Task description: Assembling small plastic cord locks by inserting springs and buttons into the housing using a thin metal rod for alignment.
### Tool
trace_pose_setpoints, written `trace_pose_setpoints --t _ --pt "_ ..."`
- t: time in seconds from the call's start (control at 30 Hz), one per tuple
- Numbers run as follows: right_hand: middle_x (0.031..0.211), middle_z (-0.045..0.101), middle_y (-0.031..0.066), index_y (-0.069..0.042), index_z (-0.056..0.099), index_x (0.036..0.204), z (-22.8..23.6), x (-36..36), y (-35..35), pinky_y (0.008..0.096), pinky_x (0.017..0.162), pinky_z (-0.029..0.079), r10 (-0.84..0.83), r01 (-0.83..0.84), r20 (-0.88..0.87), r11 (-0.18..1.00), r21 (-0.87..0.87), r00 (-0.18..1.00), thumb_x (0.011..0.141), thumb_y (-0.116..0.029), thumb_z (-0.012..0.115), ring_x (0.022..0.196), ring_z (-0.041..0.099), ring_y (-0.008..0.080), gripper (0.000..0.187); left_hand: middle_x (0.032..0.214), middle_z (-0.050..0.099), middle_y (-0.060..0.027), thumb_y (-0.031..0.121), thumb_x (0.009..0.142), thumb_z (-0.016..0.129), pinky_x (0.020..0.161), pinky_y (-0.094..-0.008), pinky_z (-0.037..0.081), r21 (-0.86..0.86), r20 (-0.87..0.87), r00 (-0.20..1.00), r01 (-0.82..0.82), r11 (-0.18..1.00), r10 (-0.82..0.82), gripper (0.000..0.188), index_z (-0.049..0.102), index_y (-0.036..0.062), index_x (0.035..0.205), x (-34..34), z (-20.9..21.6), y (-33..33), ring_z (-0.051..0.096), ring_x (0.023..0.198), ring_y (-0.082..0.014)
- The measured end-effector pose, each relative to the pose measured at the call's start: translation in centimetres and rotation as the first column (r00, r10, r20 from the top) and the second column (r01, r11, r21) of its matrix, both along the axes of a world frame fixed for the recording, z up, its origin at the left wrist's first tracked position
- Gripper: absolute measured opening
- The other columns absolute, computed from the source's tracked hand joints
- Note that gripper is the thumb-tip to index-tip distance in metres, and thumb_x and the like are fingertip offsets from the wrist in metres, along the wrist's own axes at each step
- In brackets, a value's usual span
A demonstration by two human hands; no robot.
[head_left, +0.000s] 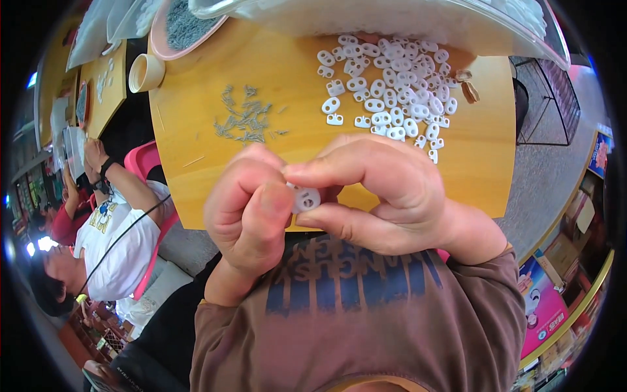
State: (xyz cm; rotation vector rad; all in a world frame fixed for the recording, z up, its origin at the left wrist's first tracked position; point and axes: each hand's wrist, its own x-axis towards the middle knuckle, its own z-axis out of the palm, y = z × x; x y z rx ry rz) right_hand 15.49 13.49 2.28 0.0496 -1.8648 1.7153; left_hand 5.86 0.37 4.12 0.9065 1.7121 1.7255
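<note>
Close to my chest, just above the table's near edge, a small white plastic piece with holes [305, 198] is pinched between both hands. My left hand [251, 209] is curled, its thumb and finger pressed on the piece's left side. From the other side my right hand [379, 196] grips it between thumb and forefinger. Fingers cover much of the piece. Beyond my left hand lies a scatter of small grey metal pins [245, 116]. A pile of similar white two-holed plastic pieces [398, 85] spreads out beyond my right hand.
A pink bowl [157, 40] full of grey pins and a cream cup [146, 72] stand at the far left of the wooden table [294, 85]. A clear plastic bin [392, 19] spans the far edge. Another person [127, 242] sits at a table to the left.
</note>
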Motion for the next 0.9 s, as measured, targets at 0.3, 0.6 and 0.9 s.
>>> trace_pose_setpoints --t 0.3,0.6,0.9 --pt "0.075 0.061 0.0084 0.000 0.058 0.097 -0.2 0.1 0.2 0.0247 0.053 0.046 0.006 -0.007 -0.040 0.999 -0.048 0.999 0.067 -0.004 0.072 0.062 0.059 0.0160 0.032 0.070 0.045 -0.0037 0.020 0.087 0.048 0.049 -0.0196 0.031 0.024 0.041 0.998 0.057 0.998 -0.057 0.023 0.049 0.0024 0.073 0.0 0.7 0.5 0.040 0.057 -0.0067" --pt "0.075 0.061 0.0081 0.000 0.058 0.094 -0.2 -0.3 -0.1 0.0247 0.052 0.046 -0.006 0.005 -0.026 1.000 -0.029 1.000 0.067 0.000 0.071 0.062 0.058 0.0150 0.030 0.070 0.047 -0.0041 0.016 0.083 0.051 0.056 -0.0230 0.033 -0.039 0.023 0.993 0.121 0.992 -0.120 0.017 0.051 0.0007 0.076 -0.5 0.7 -0.1 0.041 0.062 -0.0102" --pt "0.075 0.061 0.0079 0.000 0.060 0.093 0.0 -0.2 0.0 0.0243 0.054 0.047 -0.001 0.001 0.018 1.000 -0.011 1.000 0.067 0.002 0.070 0.063 0.060 0.0148 0.028 0.067 0.045 -0.0037 0.011 0.079 0.053 0.056 -0.0243 0.032 -0.124 0.027 0.989 0.145 0.982 -0.142 0.014 0.051 0.0000 0.071 -1.2 1.2 0.0 0.039 0.061 -0.0115"
